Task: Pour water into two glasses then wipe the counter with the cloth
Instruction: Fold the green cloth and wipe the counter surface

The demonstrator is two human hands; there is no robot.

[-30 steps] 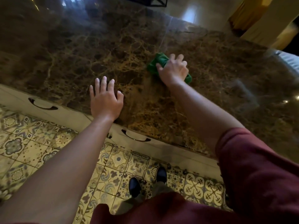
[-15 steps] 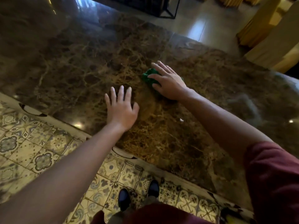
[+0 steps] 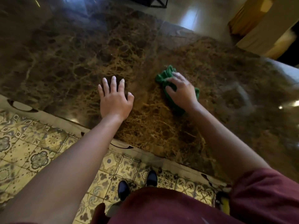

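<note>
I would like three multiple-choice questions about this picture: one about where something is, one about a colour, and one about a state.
1. Where is the cloth?
A. on the floor tiles
B. on the counter, under the right hand
C. under the left hand

2. What colour is the cloth?
A. green
B. white
C. blue

3. How is the left hand?
A. closed in a fist
B. holding a glass
C. flat on the counter, fingers spread

Answers:
1. B, the cloth shows around the right hand's fingers on the marble.
2. A, its folds are plainly green.
3. C, the palm lies down on the marble with nothing in it.
</note>
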